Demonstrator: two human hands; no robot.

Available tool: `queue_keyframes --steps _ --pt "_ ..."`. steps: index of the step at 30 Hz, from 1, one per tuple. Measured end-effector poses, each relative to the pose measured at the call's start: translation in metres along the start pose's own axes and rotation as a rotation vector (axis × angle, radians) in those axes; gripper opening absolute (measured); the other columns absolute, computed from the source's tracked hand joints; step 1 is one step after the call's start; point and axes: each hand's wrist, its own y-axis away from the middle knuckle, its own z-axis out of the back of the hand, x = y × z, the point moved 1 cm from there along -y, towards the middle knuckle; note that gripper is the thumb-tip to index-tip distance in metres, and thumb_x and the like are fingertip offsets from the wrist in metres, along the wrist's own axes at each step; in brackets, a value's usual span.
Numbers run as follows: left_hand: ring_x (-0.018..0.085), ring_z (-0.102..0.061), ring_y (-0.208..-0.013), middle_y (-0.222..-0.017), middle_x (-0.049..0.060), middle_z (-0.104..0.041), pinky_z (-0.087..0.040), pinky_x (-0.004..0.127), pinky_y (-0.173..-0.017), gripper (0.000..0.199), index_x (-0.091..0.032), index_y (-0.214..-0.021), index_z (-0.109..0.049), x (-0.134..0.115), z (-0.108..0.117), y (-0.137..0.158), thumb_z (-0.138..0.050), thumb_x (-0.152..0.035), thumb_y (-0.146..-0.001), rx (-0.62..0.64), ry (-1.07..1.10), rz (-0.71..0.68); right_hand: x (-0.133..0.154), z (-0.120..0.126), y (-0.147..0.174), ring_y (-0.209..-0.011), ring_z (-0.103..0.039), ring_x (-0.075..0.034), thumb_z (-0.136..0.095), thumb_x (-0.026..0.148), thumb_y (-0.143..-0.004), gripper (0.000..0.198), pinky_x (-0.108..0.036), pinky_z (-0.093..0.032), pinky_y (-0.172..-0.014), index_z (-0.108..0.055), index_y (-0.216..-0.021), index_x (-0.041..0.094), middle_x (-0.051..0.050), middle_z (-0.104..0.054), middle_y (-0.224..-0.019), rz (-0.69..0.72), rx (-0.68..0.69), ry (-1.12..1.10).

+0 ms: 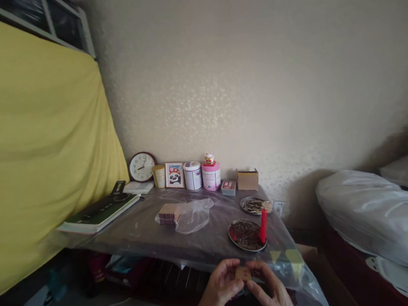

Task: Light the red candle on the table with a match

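Between both hands, just in front of the table's near edge, is a small tan matchbox (242,273). My left hand (219,286) pinches it from the left with thumb and fingers. From the right, my right hand (269,288) grips its other side. Beyond the hands, a red candle (263,226) stands upright at the right of a round metal plate (249,250) with dark residue. Behind it, a second plate (246,202) carries several thin matchsticks (261,206). A stack of small boxes (168,214) lies partly in a clear plastic bag (195,216).
Plastic sheeting covers the table (132,232). Along the wall stand a clock (143,167), a panda picture (174,175), tins (193,176) and an open cardboard box (247,179). Books (101,213) lie left by a yellow cloth (44,139). A white bag (372,218) bulges at right.
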Motion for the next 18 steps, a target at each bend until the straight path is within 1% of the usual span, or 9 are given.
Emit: queue_keyframes --steps 3,6,13,18 --pt "0.025 -0.061 -0.095 -0.096 0.009 -0.069 -0.042 0.036 -0.082 0.048 -0.017 -0.101 -0.06 0.004 0.004 -0.003 -0.078 -0.035 -0.06 0.002 -0.031 -0.001 -0.002 0.0 0.0 -0.102 -0.061 -0.025 -0.06 0.049 -0.075 0.038 -0.033 -0.047 -0.091 -0.06 -0.099 0.021 -0.007 -0.067 -0.103 0.031 -0.059 0.01" --pt "0.024 -0.061 -0.094 -0.097 0.009 -0.068 -0.043 0.034 -0.08 0.047 -0.018 -0.102 -0.059 0.004 0.005 -0.003 -0.077 -0.034 -0.062 0.013 -0.042 -0.017 -0.002 0.0 0.001 -0.1 -0.062 -0.025 -0.061 0.048 -0.074 0.037 -0.032 -0.048 -0.09 -0.061 -0.098 0.021 -0.007 -0.068 -0.103 0.039 -0.074 0.022" --pt "0.025 -0.061 -0.097 -0.101 0.011 -0.067 -0.044 0.033 -0.08 0.044 -0.017 -0.103 -0.059 -0.008 -0.003 0.003 -0.075 -0.035 -0.065 0.019 -0.052 -0.041 0.0 0.003 0.0 -0.099 -0.063 -0.024 -0.06 0.045 -0.075 0.034 -0.031 -0.049 -0.088 -0.061 -0.098 0.021 -0.007 -0.068 -0.101 0.057 -0.061 0.089" --pt "0.025 -0.06 -0.096 -0.101 0.012 -0.067 -0.044 0.032 -0.078 0.044 -0.016 -0.102 -0.058 -0.007 -0.003 0.004 -0.073 -0.037 -0.066 0.018 -0.07 -0.042 0.006 0.004 0.0 -0.098 -0.063 -0.024 -0.059 0.044 -0.076 0.032 -0.031 -0.049 -0.087 -0.061 -0.098 0.021 -0.007 -0.068 -0.1 0.087 -0.059 0.136"
